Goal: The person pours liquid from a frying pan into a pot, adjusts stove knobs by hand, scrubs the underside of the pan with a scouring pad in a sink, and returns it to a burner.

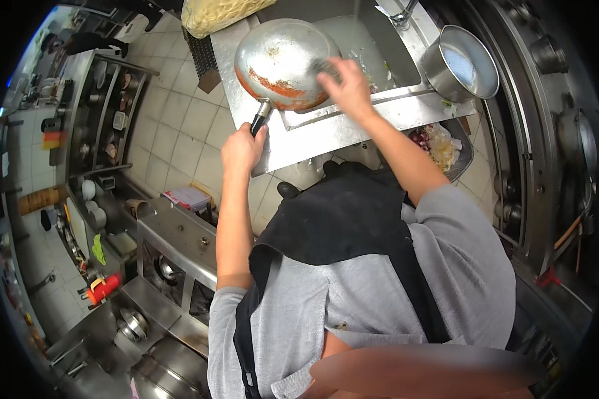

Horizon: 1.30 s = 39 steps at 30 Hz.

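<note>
A frying pan (pixel 279 56) is held bottom up over the left edge of the metal sink (pixel 412 90), its silvery underside streaked with orange-red stains. My left hand (pixel 241 151) is closed round its black handle (pixel 258 123). At the pan's right side, my right hand (pixel 349 88) presses a small dark grey scouring pad (pixel 323 68) to the metal. Motion smears those fingers a little, and they partly cover the pad. Bits of food lie in the sink basin behind that hand.
A steel pot (pixel 449 66) stands at the sink's right corner, beside the tap (pixel 400 18). A bag of noodle-like strips (pixel 219 14) lies at the far left. Below the sink's front edge sits a bin with food scraps (pixel 439 149). A stove (pixel 180 239) is at left.
</note>
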Each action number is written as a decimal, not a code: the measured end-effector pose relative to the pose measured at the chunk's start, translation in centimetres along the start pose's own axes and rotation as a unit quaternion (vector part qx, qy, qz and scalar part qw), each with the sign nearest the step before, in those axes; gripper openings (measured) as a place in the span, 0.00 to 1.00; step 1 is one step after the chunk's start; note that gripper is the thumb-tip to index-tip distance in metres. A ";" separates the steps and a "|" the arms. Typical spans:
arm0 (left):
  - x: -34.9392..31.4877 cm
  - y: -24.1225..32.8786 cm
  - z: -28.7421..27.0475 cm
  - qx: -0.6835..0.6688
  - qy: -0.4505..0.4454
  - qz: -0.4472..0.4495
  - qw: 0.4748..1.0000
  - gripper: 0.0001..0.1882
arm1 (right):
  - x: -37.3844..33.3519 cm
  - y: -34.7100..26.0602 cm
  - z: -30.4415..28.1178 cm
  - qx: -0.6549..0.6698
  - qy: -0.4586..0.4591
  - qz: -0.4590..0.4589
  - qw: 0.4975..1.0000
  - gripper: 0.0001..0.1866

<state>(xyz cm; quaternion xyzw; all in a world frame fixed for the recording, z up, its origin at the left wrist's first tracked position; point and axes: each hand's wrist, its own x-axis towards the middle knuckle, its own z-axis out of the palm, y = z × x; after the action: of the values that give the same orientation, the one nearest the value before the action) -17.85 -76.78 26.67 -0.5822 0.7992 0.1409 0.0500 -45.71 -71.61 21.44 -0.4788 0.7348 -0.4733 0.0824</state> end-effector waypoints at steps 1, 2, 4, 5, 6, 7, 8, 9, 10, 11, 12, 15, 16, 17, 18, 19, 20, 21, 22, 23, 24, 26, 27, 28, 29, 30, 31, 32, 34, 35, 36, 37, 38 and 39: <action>0.2 0.3 -0.2 -0.001 0.002 0.004 1.000 0.26 | 1.4 1.4 -0.2 0.001 0.024 0.051 0.998 0.28; 0.1 0.3 0.0 0.005 -0.001 0.003 1.000 0.26 | 2.6 2.2 -0.5 0.006 0.072 0.095 0.993 0.27; 0.2 0.2 0.1 0.013 0.000 -0.002 1.000 0.26 | 0.6 1.3 0.2 -0.030 0.035 0.028 0.999 0.27; 0.7 0.4 -0.1 0.001 0.009 -0.001 1.000 0.27 | -0.1 -0.1 0.1 -0.049 0.020 -0.012 0.999 0.27; 0.5 0.1 0.0 -0.007 0.009 -0.003 1.000 0.27 | -1.2 -1.7 -0.3 -0.016 -0.020 -0.115 0.993 0.26; 0.1 -0.1 0.4 -0.012 0.005 -0.003 1.000 0.28 | -1.1 -1.6 -0.4 -0.009 -0.020 -0.084 0.996 0.26; 0.3 0.1 0.1 -0.011 0.001 -0.008 1.000 0.27 | 0.0 -1.1 -0.5 -0.002 -0.017 -0.058 0.998 0.25; 0.3 0.3 -0.1 -0.012 0.004 -0.008 1.000 0.27 | 1.2 -0.4 -0.3 0.006 -0.014 -0.032 0.999 0.24; 0.3 0.5 0.0 -0.014 0.005 -0.006 1.000 0.27 | 2.8 -0.1 -0.5 -0.008 0.042 0.042 0.998 0.22; 0.2 0.6 0.0 -0.015 0.006 -0.005 1.000 0.27 | 2.5 -0.2 -0.2 -0.030 0.034 0.000 0.999 0.22; 0.0 0.4 0.2 -0.012 -0.002 -0.003 1.000 0.27 | 2.0 -0.4 0.4 -0.051 0.026 -0.041 0.998 0.21; 0.2 -0.1 0.4 -0.016 -0.005 -0.007 1.000 0.27 | -0.1 -4.9 1.3 -0.082 -0.065 -0.301 0.948 0.20; 0.0 -0.1 0.3 -0.017 -0.004 -0.009 1.000 0.27 | 0.1 -5.2 1.4 -0.084 -0.062 -0.295 0.950 0.20; 0.2 0.2 0.1 -0.020 0.002 -0.009 1.000 0.27 | 1.1 -5.1 1.5 -0.088 -0.054 -0.294 0.950 0.20; 0.5 0.4 -0.2 -0.017 0.009 -0.006 1.000 0.27 | 2.8 -4.4 1.7 -0.080 -0.008 -0.246 0.966 0.20; 0.6 0.7 -0.2 -0.016 0.013 -0.004 1.000 0.27 | 4.7 -3.3 1.9 -0.073 0.036 -0.196 0.977 0.20; 0.3 0.5 0.1 -0.014 0.010 -0.003 1.000 0.27 | 5.0 -2.9 2.1 -0.067 0.075 -0.139 0.985 0.20; -0.3 0.1 0.6 -0.013 -0.002 -0.004 1.000 0.26 | 3.8 -2.8 2.6 -0.065 0.026 -0.189 0.979 0.20; 0.0 -0.1 0.7 -0.017 0.000 -0.004 1.000 0.26 | 3.3 -3.7 3.1 -0.062 -0.015 -0.251 0.966 0.20; 0.4 -0.1 0.5 -0.022 0.003 -0.004 1.000 0.26 | 2.9 -4.9 3.3 -0.061 -0.056 -0.313 0.946 0.19; 0.2 -0.5 0.7 -0.028 0.008 -0.003 1.000 0.25 | 2.0 -7.3 2.9 -0.089 -0.125 -0.363 0.919 0.20; -0.1 -0.1 0.6 -0.019 0.006 -0.001 1.000 0.25 | 4.7 -6.6 4.1 -0.075 -0.093 -0.287 0.951 0.21; 0.2 0.3 0.3 -0.016 0.009 0.003 1.000 0.25 | 7.4 -5.9 4.7 -0.070 -0.073 -0.250 0.963 0.21; 0.3 0.4 0.5 -0.017 0.020 0.011 1.000 0.25 | 10.2 -4.9 4.6 -0.098 -0.015 -0.179 0.979 0.21; 0.1 0.8 0.7 -0.010 0.016 0.017 1.000 0.25 | 12.5 -3.5 4.5 -0.092 0.016 -0.106 0.990 0.20; -0.1 0.7 0.8 -0.004 0.015 0.014 1.000 0.25 | 12.1 -3.7 5.2 -0.121 0.006 -0.123 0.985 0.20; 0.4 0.9 0.4 0.000 0.023 0.016 1.000 0.25 | 12.4 -4.4 5.8 -0.150 0.004 -0.145 0.978 0.20; 0.6 0.6 0.2 -0.006 0.021 0.009 1.000 0.25 | 11.1 -5.8 6.4 -0.126 -0.045 -0.214 0.968 0.21; 0.0 -0.4 0.7 -0.014 0.008 -0.011 1.000 0.25 | 8.2 -8.6 6.1 -0.105 -0.083 -0.294 0.946 0.22; -0.2 -0.1 0.6 -0.016 0.011 -0.008 1.000 0.25 | 7.9 -9.1 5.1 -0.114 -0.063 -0.300 0.945 0.22; 0.0 0.2 0.4 -0.017 0.014 -0.004 1.000 0.25 | 10.8 -7.0 5.9 -0.117 -0.046 -0.236 0.964 0.22; 0.2 1.2 0.2 -0.017 0.017 0.011 1.000 0.25 | 13.5 -4.4 5.6 -0.125 -0.020 -0.165 0.978 0.22; 0.2 1.5 0.1 -0.011 0.016 0.014 1.000 0.25 | 15.4 -2.5 5.3 -0.116 0.013 -0.091 0.989 0.21; 0.0 1.1 0.3 -0.007 0.014 0.006 1.000 0.24 | 14.6 -3.3 5.9 -0.132 -0.008 -0.110 0.985 0.21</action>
<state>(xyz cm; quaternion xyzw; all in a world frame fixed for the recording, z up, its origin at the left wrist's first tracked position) -18.93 -76.42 26.55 -0.5799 0.8020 0.1391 0.0340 -47.94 -86.95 25.67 -0.5675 0.7329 -0.3742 -0.0284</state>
